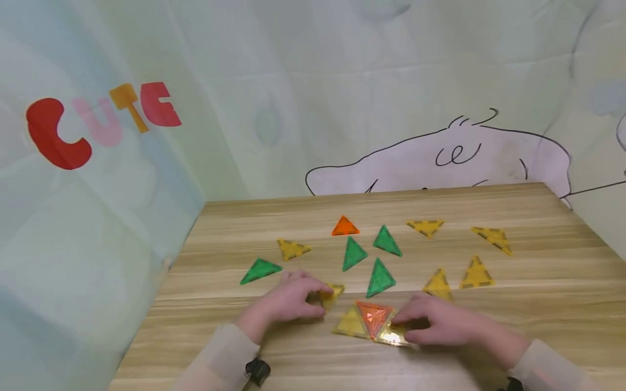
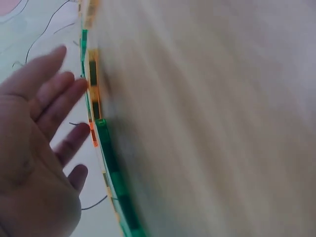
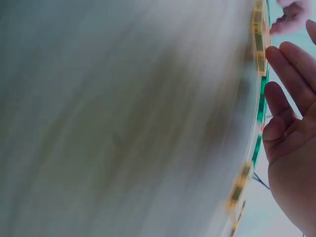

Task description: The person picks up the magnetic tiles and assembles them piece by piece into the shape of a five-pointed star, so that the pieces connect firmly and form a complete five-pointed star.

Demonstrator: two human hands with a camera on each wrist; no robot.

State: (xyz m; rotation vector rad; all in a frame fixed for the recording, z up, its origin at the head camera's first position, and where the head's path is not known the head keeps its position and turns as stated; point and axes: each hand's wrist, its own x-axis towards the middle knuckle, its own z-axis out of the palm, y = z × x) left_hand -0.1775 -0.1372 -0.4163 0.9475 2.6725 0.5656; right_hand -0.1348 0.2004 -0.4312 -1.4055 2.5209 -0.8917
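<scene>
Near the front of the table, an orange triangular magnetic tile (image 1: pixel 374 316) lies between two yellow ones, their edges together in a row. My right hand (image 1: pixel 440 321) has its fingertips on the right yellow tile (image 1: pixel 391 336); the left yellow tile (image 1: pixel 352 323) is uncovered. Just behind and left of that row, another yellow triangle tile (image 1: pixel 335 293) lies at the fingertips of my left hand (image 1: pixel 293 297), partly hidden by them. The left wrist view shows loosely spread fingers (image 2: pixel 64 106) beside the tile edges. Mostly straight fingers (image 3: pixel 294 74) reach a yellow tile's edge in the right wrist view.
Several green triangle tiles (image 1: pixel 381 278) lie flat around the middle, one (image 1: pixel 261 270) off to the left. A second orange tile (image 1: pixel 345 226) sits farther back. More yellow tiles (image 1: pixel 476 273) are scattered right, one (image 1: pixel 293 249) left. A printed cloth (image 1: pixel 274 108) hangs behind the wooden table (image 1: pixel 220 228).
</scene>
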